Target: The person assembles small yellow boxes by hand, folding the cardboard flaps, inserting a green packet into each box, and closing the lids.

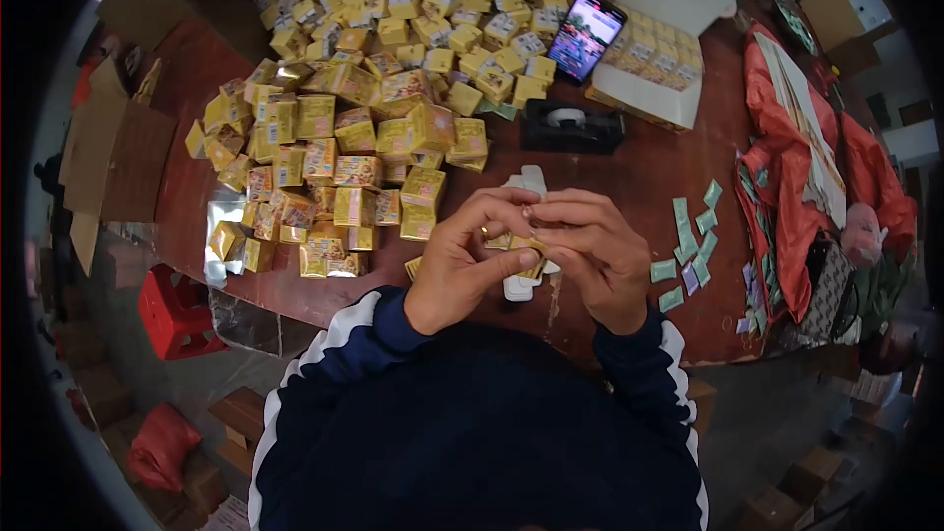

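Close in front of my body, both hands meet over a small yellow box, which they partly hide. My left hand has its thumb and curled fingers around the box's left side, with a ring on one finger. From the other side, my right hand pinches at the top of the box, its fingertips meeting those of the left. White carton flaps stick out beyond and below the fingers. What the touching fingertips pinch is too small to make out.
Gold-wrapped boxes are heaped at left, with many small yellow boxes behind. A black tape dispenser, a lit phone and an open white carton stand ahead. Green sachets lie right. A red stool stands left.
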### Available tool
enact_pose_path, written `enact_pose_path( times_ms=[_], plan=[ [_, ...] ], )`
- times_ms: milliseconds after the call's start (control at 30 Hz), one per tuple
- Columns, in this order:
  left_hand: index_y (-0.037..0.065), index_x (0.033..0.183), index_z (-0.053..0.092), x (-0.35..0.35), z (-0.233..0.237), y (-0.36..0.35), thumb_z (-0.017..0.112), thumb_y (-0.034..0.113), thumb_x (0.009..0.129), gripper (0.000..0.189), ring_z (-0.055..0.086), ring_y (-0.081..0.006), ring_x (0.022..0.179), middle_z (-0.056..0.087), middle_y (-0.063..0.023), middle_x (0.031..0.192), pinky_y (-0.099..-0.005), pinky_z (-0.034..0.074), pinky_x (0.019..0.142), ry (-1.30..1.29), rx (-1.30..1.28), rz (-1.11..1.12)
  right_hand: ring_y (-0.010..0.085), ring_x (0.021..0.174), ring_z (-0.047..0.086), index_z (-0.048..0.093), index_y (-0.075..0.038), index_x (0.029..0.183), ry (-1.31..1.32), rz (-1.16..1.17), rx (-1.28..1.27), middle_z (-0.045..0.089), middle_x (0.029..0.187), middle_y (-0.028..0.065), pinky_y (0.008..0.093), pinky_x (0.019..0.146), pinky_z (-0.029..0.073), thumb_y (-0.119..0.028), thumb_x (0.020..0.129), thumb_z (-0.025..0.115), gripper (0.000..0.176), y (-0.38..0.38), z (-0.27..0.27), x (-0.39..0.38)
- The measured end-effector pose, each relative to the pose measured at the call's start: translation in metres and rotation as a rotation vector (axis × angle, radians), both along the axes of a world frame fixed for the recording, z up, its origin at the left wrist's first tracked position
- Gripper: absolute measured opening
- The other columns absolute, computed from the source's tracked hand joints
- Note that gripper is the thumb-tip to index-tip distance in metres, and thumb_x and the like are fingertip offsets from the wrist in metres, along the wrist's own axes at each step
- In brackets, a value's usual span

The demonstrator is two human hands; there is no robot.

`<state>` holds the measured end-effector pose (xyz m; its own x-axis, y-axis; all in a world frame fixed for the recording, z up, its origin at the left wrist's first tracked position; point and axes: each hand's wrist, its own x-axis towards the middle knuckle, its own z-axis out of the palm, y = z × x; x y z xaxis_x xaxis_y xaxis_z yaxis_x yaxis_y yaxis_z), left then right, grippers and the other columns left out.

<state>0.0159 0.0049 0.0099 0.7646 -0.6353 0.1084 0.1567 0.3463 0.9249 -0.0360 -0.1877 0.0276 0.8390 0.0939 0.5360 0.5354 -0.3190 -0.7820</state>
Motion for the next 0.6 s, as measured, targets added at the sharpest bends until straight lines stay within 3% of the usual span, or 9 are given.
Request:
enact_pose_path(
  times_ms=[33,67,167,233,300,433,533,600],
  plan=[
    [0.006,0.105,0.06,0.0,0.004,0.002,0.07,-0.004,0.089,0.021,0.053,-0.0165,0.121,0.049,-0.0105,0.134,-0.0324,0.051,0.098,0.008,0.048,0.009,0.0296,0.11,0.064,0.072,0.0,0.106,-0.008,-0.017,-0.108,0.065,0.12,0.0182,0.0357,0.092,0.051,0.0,0.084,0.07,0.021,-0.005,0.003,-0.002],
    [0.007,0.101,0.062,0.001,0.01,0.004,0.07,-0.004,0.086,0.02,0.057,-0.0205,0.117,0.051,-0.0122,0.131,-0.0345,0.05,0.096,-0.01,0.107,0.067,0.0311,0.113,0.063,0.071,-0.001,0.112,-0.022,-0.036,-0.214,0.064,0.123,0.0192,0.0365,0.093,0.051,-0.001,0.085,0.067,0.027,-0.008,0.005,-0.005],
    [0.008,0.096,0.065,0.038,0.024,0.028,0.071,-0.003,0.081,0.019,0.058,-0.0366,0.112,0.053,-0.0175,0.126,-0.0406,0.049,0.091,-0.702,0.494,0.478,0.0275,0.117,0.062,0.063,0.001,0.127,0.202,-0.288,0.049,0.064,0.126,0.0166,0.0351,0.094,0.051,-0.003,0.092,0.059,0.035,-0.012,0.011,-0.023],
    [0.008,0.097,0.064,0.072,0.029,0.053,0.07,-0.003,0.082,0.02,0.059,-0.036,0.112,0.054,-0.0176,0.128,-0.0409,0.05,0.091,-0.991,0.653,0.757,0.0255,0.117,0.062,0.06,0.003,0.129,0.254,-0.363,0.179,0.065,0.126,0.0152,0.034,0.094,0.05,-0.004,0.095,0.058,0.035,-0.038,0.007,-0.031],
    [0.008,0.1,0.064,0.103,0.029,0.08,0.07,-0.003,0.082,0.022,0.059,-0.0366,0.113,0.055,-0.0176,0.126,-0.0421,0.05,0.09,-0.911,0.79,0.895,0.0197,0.113,0.063,0.063,0.004,0.124,0.338,-0.559,0.177,0.067,0.121,0.0125,0.0314,0.092,0.051,-0.006,0.098,0.056,0.029,-0.075,-0.006,-0.045],
    [0.007,0.111,0.064,0.152,0.031,0.116,0.07,0.002,0.085,0.027,0.057,-0.0394,0.114,0.059,-0.0181,0.122,-0.0448,0.047,0.095,-1.209,0.936,0.99,0.0138,0.099,0.063,0.068,0.003,0.115,0.397,-0.761,0.163,0.07,0.11,0.0099,0.0264,0.082,0.05,-0.009,0.098,0.059,0.022,-0.104,-0.015,-0.071],
    [0.008,0.129,0.059,0.157,0.031,0.113,0.071,0.006,0.086,0.045,0.054,-0.0393,0.119,0.059,-0.0182,0.128,-0.046,0.043,0.101,-1.411,1.095,0.974,0.0119,0.09,0.064,0.068,0.001,0.113,0.497,-0.775,0.098,0.07,0.103,0.005,0.0254,0.076,0.05,-0.011,0.098,0.061,0.021,-0.115,-0.024,-0.086],
    [0.009,0.13,0.058,0.15,0.03,0.099,0.072,0.006,0.086,0.046,0.054,-0.0389,0.12,0.058,-0.0177,0.129,-0.0455,0.044,0.101,-1.4,1.09,0.992,0.0123,0.087,0.065,0.068,0.001,0.112,0.546,-0.739,0.077,0.07,0.1,0.0054,0.0255,0.075,0.05,-0.01,0.097,0.062,0.02,-0.109,-0.034,-0.087]
  ],
)
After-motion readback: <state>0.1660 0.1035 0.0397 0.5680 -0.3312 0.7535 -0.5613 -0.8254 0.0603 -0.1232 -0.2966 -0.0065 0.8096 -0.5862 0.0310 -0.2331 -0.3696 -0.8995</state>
